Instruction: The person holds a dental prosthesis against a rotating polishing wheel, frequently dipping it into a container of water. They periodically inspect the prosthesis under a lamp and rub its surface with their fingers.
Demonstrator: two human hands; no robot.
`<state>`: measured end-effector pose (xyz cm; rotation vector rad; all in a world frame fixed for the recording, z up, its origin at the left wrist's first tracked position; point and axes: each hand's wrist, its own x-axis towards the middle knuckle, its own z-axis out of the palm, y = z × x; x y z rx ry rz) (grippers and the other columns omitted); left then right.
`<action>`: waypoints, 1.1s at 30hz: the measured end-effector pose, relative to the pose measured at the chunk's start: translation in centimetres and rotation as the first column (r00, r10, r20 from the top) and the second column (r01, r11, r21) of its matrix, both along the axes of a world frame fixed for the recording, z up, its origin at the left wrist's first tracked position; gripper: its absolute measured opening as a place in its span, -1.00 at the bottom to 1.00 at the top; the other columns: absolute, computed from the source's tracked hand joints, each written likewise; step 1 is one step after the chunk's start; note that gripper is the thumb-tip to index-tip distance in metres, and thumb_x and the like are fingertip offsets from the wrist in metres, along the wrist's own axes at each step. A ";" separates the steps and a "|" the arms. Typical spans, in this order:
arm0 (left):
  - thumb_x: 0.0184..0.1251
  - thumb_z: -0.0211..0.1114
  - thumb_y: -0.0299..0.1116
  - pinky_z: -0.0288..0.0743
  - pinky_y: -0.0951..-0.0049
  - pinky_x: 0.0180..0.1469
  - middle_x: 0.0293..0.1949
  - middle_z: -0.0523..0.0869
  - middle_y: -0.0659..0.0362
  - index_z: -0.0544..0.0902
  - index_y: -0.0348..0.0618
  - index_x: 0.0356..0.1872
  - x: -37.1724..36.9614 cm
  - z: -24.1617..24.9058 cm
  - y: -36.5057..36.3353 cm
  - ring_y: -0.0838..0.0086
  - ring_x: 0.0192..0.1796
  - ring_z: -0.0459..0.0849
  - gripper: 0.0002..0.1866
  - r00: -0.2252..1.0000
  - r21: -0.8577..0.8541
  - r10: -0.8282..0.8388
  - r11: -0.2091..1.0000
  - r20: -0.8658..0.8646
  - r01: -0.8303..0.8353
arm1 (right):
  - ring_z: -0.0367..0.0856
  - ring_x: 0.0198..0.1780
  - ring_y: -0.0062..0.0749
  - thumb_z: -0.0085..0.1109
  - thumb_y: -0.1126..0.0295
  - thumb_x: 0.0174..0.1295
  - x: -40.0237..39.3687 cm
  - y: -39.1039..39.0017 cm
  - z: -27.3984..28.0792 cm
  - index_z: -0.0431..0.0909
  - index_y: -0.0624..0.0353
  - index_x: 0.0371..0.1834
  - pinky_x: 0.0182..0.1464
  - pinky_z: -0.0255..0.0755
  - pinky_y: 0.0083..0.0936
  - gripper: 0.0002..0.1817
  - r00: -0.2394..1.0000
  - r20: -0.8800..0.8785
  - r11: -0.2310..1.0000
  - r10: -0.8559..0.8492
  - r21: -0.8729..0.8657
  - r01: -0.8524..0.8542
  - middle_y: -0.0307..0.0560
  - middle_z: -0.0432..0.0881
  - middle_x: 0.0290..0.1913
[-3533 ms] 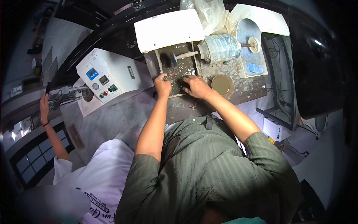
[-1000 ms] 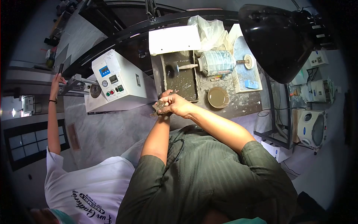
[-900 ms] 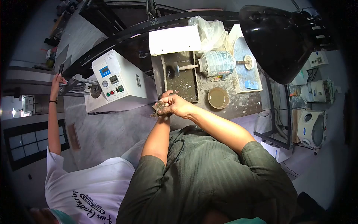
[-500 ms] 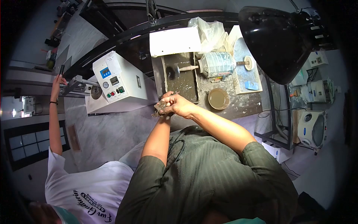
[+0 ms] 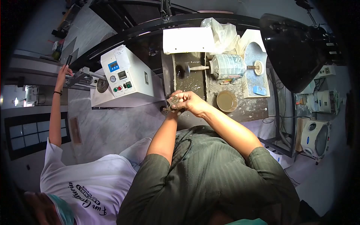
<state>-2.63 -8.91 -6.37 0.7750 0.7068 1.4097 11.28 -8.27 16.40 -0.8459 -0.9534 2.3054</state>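
My two hands meet in front of the bench's near edge. Between them is a small piece coated in grey slurry [image 5: 173, 101], with thin wire-like loops hanging at its lower left. My right hand [image 5: 192, 104] pinches it from the right with bent fingers. My left hand [image 5: 177, 93] is around its far side, mostly hidden behind the piece and my right hand; a few fingertips show. Just beyond lies a shallow trough of wet grey slurry [image 5: 193, 84]. Above it, a polishing motor [image 5: 227, 66] carries a dark, blurred brush wheel [image 5: 183, 70] on its left spindle.
A bowl of murky liquid [image 5: 227, 101] sits right of my hands. The motor's right spindle has a pale wheel [image 5: 258, 68] over a white tray [image 5: 252, 92]. A black lamp shade [image 5: 288, 52] hangs right. Left, a co-worker's hand [image 5: 64, 73] touches equipment beside a white control box [image 5: 133, 80].
The view has turned, so the bench appears farther right. Both hands stay together on the slurry-coated piece, which looks slightly turned. The co-worker's arm remains raised at the left.
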 end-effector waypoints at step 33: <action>0.40 0.04 -0.05 0.42 0.54 -0.30 -0.35 0.56 0.37 0.57 0.13 -0.36 -0.5 -4.9 2.4 0.59 -0.31 0.52 -0.75 0.899 0.089 -0.324 0.946 0.295 0.312 | 0.64 -0.33 -0.60 0.28 0.51 0.14 0.8 0.6 -1.7 0.61 0.21 -0.08 -0.31 0.53 -0.63 -0.74 0.992 -0.035 0.993 -0.120 0.011 0.121 -0.22 0.70 -0.30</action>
